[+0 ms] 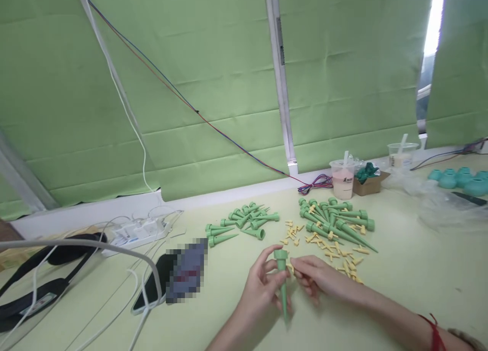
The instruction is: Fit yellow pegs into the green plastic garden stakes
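In the left hand (262,284), grip clamped around a green spike (281,263), cap up and point down, over the near middle of the surface (412,274). In the right hand (315,275), grip pinched on a small yellow piece (291,268), just right of the spike; cannot tell whether touching. Probably light, stiff and smooth, perhaps slightly slippery; best held by the thick upper end, clear of the thin tip. Beyond, to the right, a larger heap (334,220) and loose yellow bits (337,248); to the left, a smaller heap (244,220). Most open room to the near right; at the far edge, a white ledge (229,193).
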`<action>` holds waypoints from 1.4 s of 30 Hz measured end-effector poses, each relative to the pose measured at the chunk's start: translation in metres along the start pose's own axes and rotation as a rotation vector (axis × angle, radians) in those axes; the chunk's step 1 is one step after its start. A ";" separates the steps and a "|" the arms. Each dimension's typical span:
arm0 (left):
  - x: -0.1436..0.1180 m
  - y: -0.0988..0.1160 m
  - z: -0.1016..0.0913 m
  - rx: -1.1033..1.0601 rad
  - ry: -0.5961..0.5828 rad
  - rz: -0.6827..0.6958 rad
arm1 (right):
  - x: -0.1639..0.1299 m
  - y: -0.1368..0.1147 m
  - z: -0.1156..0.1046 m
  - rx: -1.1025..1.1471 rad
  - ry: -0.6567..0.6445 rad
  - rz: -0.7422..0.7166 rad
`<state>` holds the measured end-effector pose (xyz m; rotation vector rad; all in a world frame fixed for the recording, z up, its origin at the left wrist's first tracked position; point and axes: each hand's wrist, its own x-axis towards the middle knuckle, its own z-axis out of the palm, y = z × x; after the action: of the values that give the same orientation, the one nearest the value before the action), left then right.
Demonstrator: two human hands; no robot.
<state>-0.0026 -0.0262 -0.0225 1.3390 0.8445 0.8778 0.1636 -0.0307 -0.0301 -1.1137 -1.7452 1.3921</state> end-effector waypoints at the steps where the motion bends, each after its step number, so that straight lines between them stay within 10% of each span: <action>1: -0.001 0.003 -0.002 -0.023 -0.001 -0.023 | -0.002 -0.001 -0.001 -0.105 0.067 -0.071; 10: -0.008 0.008 0.002 -0.053 -0.019 -0.054 | -0.006 0.005 -0.009 -0.772 0.327 -0.585; 20: -0.016 0.002 0.020 0.094 0.079 0.128 | -0.006 -0.002 0.007 0.301 0.014 0.069; 25: -0.014 0.013 0.014 -0.078 0.046 0.004 | -0.010 -0.005 -0.005 -0.284 0.283 -0.273; 32: -0.015 0.011 0.012 -0.038 0.007 -0.015 | -0.010 0.003 -0.012 -0.675 0.316 -0.692; 37: -0.016 0.003 0.015 0.118 0.089 0.040 | -0.015 -0.007 -0.001 -0.453 0.318 -0.418; 42: -0.015 0.003 0.014 0.217 0.141 0.135 | -0.013 -0.015 0.001 0.264 0.058 0.037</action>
<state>0.0033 -0.0458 -0.0185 1.5509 0.9891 1.0170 0.1647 -0.0437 -0.0154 -1.0345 -1.4567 1.5455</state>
